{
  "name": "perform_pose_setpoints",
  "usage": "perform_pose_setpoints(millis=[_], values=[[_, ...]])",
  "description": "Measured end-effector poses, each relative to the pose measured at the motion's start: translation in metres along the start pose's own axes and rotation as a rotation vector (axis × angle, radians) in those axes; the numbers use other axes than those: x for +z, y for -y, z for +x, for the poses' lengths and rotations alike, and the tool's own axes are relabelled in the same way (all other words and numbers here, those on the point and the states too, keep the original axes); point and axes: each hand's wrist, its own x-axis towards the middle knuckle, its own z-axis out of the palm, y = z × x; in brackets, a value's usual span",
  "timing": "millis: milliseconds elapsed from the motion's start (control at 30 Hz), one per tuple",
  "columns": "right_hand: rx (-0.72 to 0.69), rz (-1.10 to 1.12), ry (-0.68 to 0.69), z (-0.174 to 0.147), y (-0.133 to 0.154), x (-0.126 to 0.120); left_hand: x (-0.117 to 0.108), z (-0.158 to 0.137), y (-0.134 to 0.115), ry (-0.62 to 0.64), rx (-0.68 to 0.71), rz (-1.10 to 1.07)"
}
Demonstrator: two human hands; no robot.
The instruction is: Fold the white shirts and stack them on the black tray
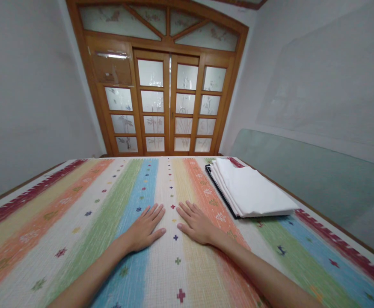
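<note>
My left hand (146,229) lies palm down, fingers spread, on a striped cloth (87,239) that covers the bed-like surface. A short way to its right, my right hand (195,222) rests flat too, its fingers apart. Neither hand holds anything, and a narrow gap separates them. Beyond my right hand, a stack of folded white cloth (254,188) sits on the striped cover, with a dark edge showing along its left side. My right hand does not touch the stack.
A wooden door (169,102) with frosted glass panes stands past the far edge. Along the right side runs a pale green panel (302,171) against the white wall (328,77). Another wall (29,94) rises at the left.
</note>
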Motion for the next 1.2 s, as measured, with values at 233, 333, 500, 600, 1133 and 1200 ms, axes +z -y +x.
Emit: perform_pose_setpoints(millis=[233, 333, 500, 600, 1133, 1200], values=[[-0.003, -0.016, 0.005, 0.0003, 0.0001, 0.0001, -0.0017, -0.0012, -0.0015, -0.003, -0.01, -0.031], [-0.001, -0.015, 0.01, 0.0002, -0.0006, 0.0005, -0.0011, -0.0013, -0.0014, -0.027, 0.0, -0.034], [0.009, -0.015, -0.004, -0.0003, -0.0001, 0.0004, -0.0011, -0.0003, -0.0015, -0.027, -0.011, -0.037], [0.016, -0.02, 0.004, -0.0003, 0.0006, 0.0003, -0.0022, 0.0002, -0.0023, -0.023, -0.018, -0.044], [0.018, 0.002, 0.004, -0.0006, 0.0028, -0.0017, -0.0044, 0.0006, -0.0039, -0.013, -0.042, -0.077], [0.017, 0.004, 0.001, -0.0005, 0.0024, -0.0011, -0.0049, 0.0007, -0.0042, -0.01, -0.046, -0.072]])
